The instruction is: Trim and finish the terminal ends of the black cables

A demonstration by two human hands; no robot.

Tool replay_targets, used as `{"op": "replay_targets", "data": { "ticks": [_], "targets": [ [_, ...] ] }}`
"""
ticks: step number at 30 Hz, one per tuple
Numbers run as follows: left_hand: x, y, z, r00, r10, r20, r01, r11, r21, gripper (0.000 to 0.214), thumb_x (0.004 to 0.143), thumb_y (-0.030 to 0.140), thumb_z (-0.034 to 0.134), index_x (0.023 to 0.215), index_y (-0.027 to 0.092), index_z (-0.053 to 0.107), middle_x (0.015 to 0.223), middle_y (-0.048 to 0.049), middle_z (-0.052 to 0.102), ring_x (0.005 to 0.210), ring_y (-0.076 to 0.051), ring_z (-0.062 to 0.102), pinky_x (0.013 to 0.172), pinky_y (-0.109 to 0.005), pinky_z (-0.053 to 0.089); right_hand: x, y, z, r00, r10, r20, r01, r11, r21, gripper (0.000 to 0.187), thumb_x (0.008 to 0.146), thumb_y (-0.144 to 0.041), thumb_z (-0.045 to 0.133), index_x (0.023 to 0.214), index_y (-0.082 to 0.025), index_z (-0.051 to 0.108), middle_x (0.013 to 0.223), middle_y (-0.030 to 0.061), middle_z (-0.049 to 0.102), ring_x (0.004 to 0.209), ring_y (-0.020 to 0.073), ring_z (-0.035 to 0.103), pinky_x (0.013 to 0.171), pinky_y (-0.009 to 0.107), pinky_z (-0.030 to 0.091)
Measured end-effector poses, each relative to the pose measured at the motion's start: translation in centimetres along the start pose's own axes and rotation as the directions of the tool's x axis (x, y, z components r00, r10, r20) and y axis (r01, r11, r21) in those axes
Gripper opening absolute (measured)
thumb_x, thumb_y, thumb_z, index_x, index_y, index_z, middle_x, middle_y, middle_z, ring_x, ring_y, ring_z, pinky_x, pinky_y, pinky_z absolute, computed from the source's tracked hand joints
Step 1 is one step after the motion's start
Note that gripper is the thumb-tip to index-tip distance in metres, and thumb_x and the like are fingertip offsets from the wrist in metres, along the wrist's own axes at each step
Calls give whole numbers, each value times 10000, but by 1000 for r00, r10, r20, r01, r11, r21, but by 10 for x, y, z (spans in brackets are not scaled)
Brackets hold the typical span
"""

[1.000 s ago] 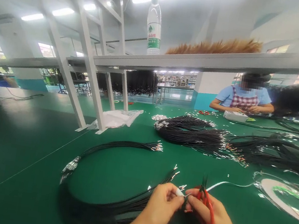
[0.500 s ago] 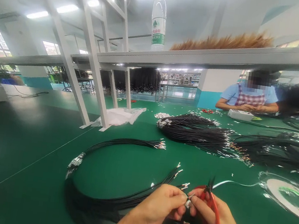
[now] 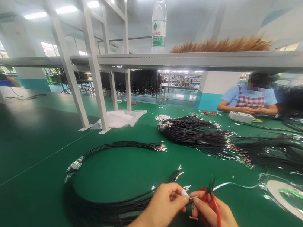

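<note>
Low at the centre, my left hand (image 3: 164, 209) is closed, thumb and fingers pinched at the end of a black cable. A small white strip (image 3: 184, 193) shows above those fingertips. My right hand (image 3: 218, 220) is closed around red-handled scissors (image 3: 219, 217), whose dark blades point up and away. Its thumb and forefinger also pinch at the same spot, nearly touching the left fingertips; fingers partly hide what lies between. A bundle of black cables (image 3: 104, 207) curves across the table to the left hand, with bare ends (image 3: 179, 173) beyond it.
A reel (image 3: 272, 194) with a white tape (image 3: 231, 183) running toward the right hand lies at right. Farther back are a black cable pile (image 3: 199, 137), a plastic bag (image 3: 122, 119) and red scissors (image 3: 208, 113). A metal shelf (image 3: 175, 65) carries a bottle (image 3: 158, 26). A person (image 3: 251, 99) sits opposite.
Both hands stay together. My left hand has turned slightly, and a white strip now shows above its fingertips, where a white piece hung below before. The view has shifted slightly.
</note>
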State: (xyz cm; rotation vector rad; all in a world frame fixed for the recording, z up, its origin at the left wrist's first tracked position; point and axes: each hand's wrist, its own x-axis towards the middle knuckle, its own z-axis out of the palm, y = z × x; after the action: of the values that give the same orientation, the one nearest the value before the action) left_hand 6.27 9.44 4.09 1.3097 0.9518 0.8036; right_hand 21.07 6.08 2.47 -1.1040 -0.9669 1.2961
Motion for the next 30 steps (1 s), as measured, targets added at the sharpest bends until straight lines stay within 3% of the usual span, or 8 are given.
{"op": "replay_targets", "data": {
  "ticks": [3,6,10,14,17,20,24,30],
  "targets": [
    [-2,-1,3,990,112,-90,-101,988,120,127,795,262,593,736,151,610,663,12,547,641,-123,448,631,-251,344,1,3,-3,999,9,-45,-9,1000,8,338,682,-498,785,676,-176,683,570,9,628,559,142,497,529,253,335],
    [-5,1,5,970,220,-105,-186,945,268,142,826,243,555,723,164,615,689,5,564,658,-136,473,627,-248,358,2,5,-5,998,12,-66,-11,1000,15,338,714,-501,758,646,-184,663,581,6,620,553,137,462,517,257,314],
    [-7,3,7,954,267,-132,-204,908,366,171,831,241,548,686,177,613,682,2,571,667,-148,480,638,-258,346,1,5,-5,997,-25,-74,26,1000,12,312,709,-487,764,665,-196,663,588,-9,601,608,160,498,573,265,360],
    [-5,0,8,979,141,-147,-112,975,192,199,820,296,554,666,170,562,626,14,518,628,-133,431,621,-269,309,-3,5,-2,994,-69,-81,66,997,-39,309,719,-500,754,679,-206,669,623,-8,611,655,177,522,633,281,389],
    [-2,-1,4,999,-3,-50,3,1000,-5,256,778,395,573,677,168,515,596,29,473,558,-102,378,561,-253,285,-4,7,0,995,-68,-78,62,995,-76,333,735,-526,729,670,-205,666,630,2,609,642,184,519,574,284,386],
    [-1,2,-2,995,-73,75,79,993,-86,345,714,484,617,655,173,479,586,41,447,515,-71,318,521,-231,253,-2,9,-1,996,-54,-66,49,996,-78,334,742,-522,722,661,-205,653,608,5,608,607,180,515,523,278,369],
    [-2,3,-4,986,-80,145,90,994,-61,351,670,463,692,669,151,533,602,17,507,538,-79,391,540,-232,297,0,8,-5,997,-65,-41,62,996,-60,342,718,-518,734,646,-197,642,599,11,620,588,185,538,568,300,409],
    [-1,-6,4,1000,17,10,-17,999,27,195,761,322,621,716,139,569,629,15,526,585,-105,460,581,-246,347,-5,-1,-2,994,-87,-65,81,992,-102,324,729,-510,732,677,-199,656,577,-19,606,561,152,510,551,274,364]
  ]
}}
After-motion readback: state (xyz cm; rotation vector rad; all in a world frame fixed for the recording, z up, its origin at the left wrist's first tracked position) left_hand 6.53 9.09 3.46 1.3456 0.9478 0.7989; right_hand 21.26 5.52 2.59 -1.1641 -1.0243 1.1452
